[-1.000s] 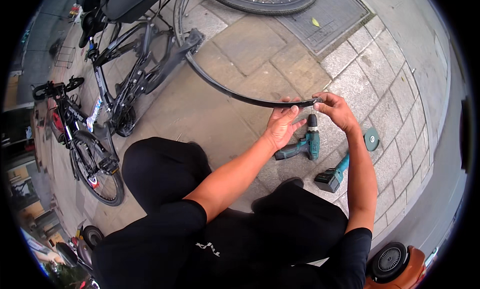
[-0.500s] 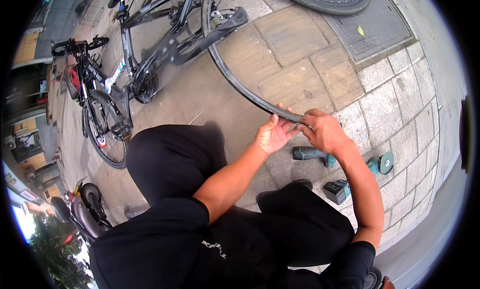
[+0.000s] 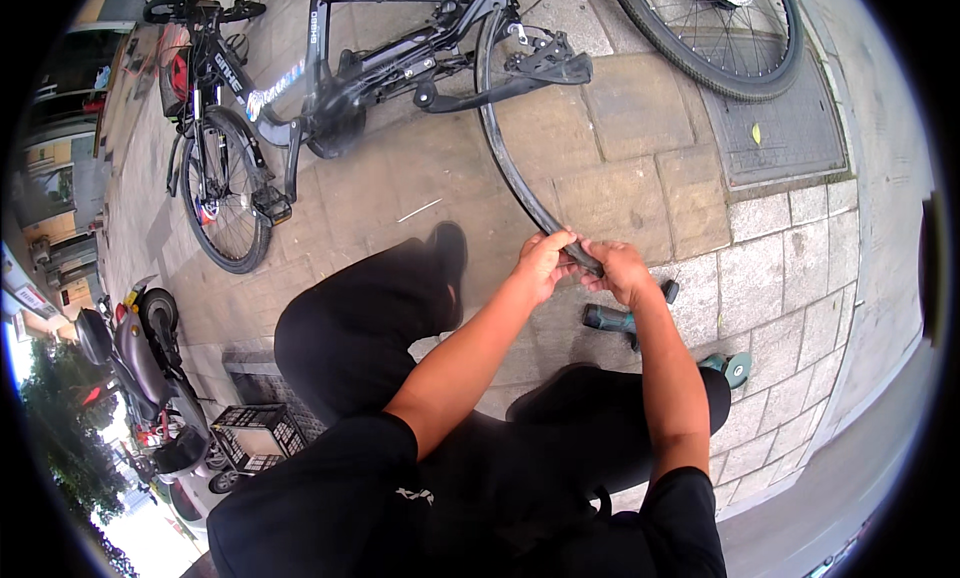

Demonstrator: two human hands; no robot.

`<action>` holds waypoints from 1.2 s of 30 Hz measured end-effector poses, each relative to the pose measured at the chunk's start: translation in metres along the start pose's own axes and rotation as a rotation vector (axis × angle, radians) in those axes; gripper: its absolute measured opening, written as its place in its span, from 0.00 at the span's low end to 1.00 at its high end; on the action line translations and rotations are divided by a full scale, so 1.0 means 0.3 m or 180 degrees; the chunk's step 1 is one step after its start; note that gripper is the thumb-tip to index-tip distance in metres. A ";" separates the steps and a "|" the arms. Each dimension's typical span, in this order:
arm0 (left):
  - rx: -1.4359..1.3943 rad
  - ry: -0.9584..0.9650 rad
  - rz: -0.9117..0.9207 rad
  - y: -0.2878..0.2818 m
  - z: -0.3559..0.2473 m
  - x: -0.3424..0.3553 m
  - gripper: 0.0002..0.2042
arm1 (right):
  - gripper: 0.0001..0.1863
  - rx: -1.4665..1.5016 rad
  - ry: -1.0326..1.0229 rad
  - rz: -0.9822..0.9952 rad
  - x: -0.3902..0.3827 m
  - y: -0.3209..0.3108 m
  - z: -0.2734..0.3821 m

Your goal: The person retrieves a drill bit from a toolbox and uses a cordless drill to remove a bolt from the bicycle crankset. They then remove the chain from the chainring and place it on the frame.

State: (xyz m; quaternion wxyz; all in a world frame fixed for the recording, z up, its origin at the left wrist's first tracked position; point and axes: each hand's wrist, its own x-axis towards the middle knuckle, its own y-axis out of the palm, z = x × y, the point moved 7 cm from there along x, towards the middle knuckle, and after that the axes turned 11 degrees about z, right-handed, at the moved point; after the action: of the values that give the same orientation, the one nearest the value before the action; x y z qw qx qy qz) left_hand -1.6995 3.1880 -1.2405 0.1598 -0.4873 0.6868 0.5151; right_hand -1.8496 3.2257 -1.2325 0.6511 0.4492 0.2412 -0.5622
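Observation:
A flat black inner tube (image 3: 508, 168) runs down from the rear part of an upended-looking black bicycle frame (image 3: 375, 73) toward me, curving to its near end. My left hand (image 3: 543, 265) pinches the tube close to that end, thumb on top. Right beside it, my right hand (image 3: 617, 270) closes over the tube's end, so the very tip is hidden by my fingers. The stretch of tube between bicycle and hands hangs in a curve over the paving.
A teal and black cordless power tool (image 3: 608, 319) lies below my right hand, and an angle grinder (image 3: 735, 369) by my right knee. A loose wheel (image 3: 700, 63) rests at the far right on a metal cover (image 3: 785, 138). Another bicycle (image 3: 215, 153), a crate (image 3: 258, 440) and scooter (image 3: 140, 363) stand left.
My view has shifted, so the bicycles sit further right. My right hand has moved closer to my left along the tube. My right knee now covers part of the grinder.

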 end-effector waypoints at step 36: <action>0.1065 -0.0163 -0.1010 -0.187 -0.208 -0.132 0.22 | 0.23 -0.0803 -0.0972 -0.0229 0.070 0.214 0.041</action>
State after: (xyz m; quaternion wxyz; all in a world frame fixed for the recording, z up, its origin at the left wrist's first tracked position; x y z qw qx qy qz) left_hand -1.6163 3.1546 -1.2167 0.3347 -0.5428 0.6731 0.3746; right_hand -1.7858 3.2021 -1.2237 0.7107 0.2646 0.2242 -0.6121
